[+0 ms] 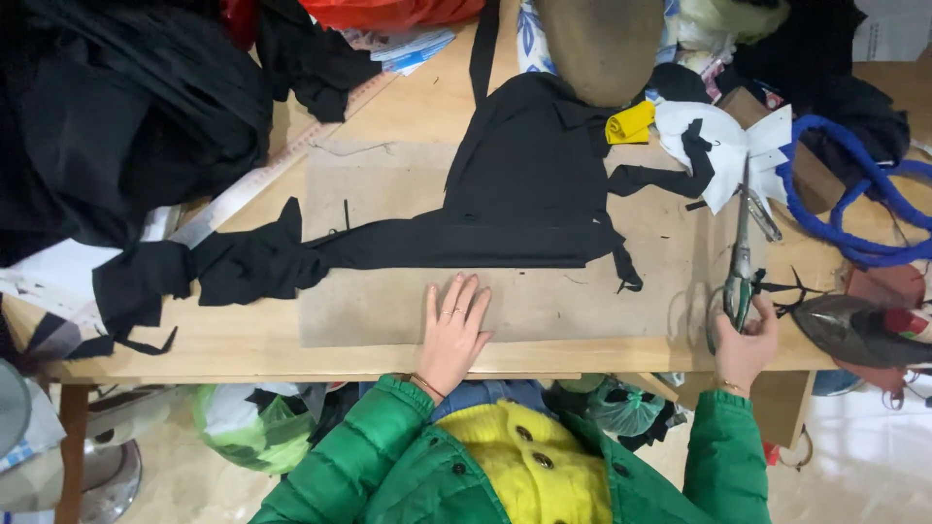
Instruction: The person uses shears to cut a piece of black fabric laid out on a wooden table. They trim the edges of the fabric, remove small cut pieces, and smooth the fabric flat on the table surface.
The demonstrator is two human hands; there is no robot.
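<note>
Wooden desk (408,107), seen from above, crowded with sewing scraps; pale tiled floor visible below its front edge.

Item 1: flat brown cardboard sheet (388,311), lying across the middle of the desk.
Item 2: black fabric piece (529,184), roughly triangular with a long tail running left to a knotted bunch, spread over the cardboard sheet.
Item 3: left hand (452,335), empty, fingers spread wide and pressed flat on the cardboard sheet just below the black fabric piece; ring on one finger, thin bracelet at the wrist.
Item 4: right hand (746,342), closed around the handles of the scissors (742,254) near the front right edge of the desk; blades point away from the person, tips reaching the white fabric scraps (728,146).
Item 5: long ruler (262,180), lying diagonally at left, partly under the heap of black cloth (116,107).
Item 6: yellow scrap (630,123), beside the white fabric scraps.
Item 7: blue cord (854,209), looped at the right edge.
Item 8: clothes iron (854,330), dark soleplate, just right of the right hand.
Item 9: green puffer jacket (388,466) sleeves over a yellow buttoned garment (529,456), worn by the person.
</note>
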